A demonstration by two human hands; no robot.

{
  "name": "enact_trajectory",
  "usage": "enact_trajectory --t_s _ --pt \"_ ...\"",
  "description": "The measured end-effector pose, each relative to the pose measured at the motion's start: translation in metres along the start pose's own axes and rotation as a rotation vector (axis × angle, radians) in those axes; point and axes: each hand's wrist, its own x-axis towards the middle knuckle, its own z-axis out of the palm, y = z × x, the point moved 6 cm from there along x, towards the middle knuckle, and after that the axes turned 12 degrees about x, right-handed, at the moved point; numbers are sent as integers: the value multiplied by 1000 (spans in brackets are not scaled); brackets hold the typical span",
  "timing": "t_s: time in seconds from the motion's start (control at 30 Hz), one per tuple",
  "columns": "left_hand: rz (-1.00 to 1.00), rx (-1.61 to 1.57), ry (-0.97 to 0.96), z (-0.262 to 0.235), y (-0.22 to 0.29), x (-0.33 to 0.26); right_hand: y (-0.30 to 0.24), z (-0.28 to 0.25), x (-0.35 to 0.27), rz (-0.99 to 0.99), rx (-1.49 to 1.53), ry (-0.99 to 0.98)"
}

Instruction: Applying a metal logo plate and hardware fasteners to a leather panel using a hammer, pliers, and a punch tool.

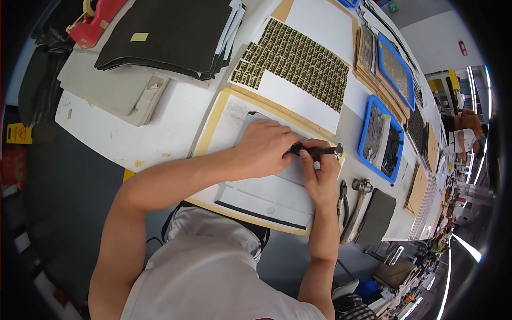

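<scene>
Crowding board edge (pixel 209 130): hands (pixel 290 154), tool (pixel 316 151)

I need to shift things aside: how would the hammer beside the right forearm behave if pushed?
The hammer probably feels head-heavy, given its metal head. Lying flat on the table, it would likely pivot rather than roll. It looks stiff.

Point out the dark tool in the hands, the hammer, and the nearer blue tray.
tool (pixel 319 151), head view, on its dark shaft between the hands.
hammer (pixel 362 186), head view, on its metal head.
blue tray (pixel 364 140), head view, on its left rim.
</scene>
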Motion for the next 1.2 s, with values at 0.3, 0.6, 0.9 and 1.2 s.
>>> enact_trajectory --t_s 0.3,0.6,0.9,1.2 --pt "-5 -7 -31 1 -1 0 1 2 1 -62 -78 -47" --pt "-47 -41 -105 2 2 5 8 -8 1 -12 -94 -142" --pt "-101 -12 -210 0 3 13 14 -15 0 7 -40 -114" --pt "3 -225 -105 1 12 10 29 -25 0 165 265 -107"
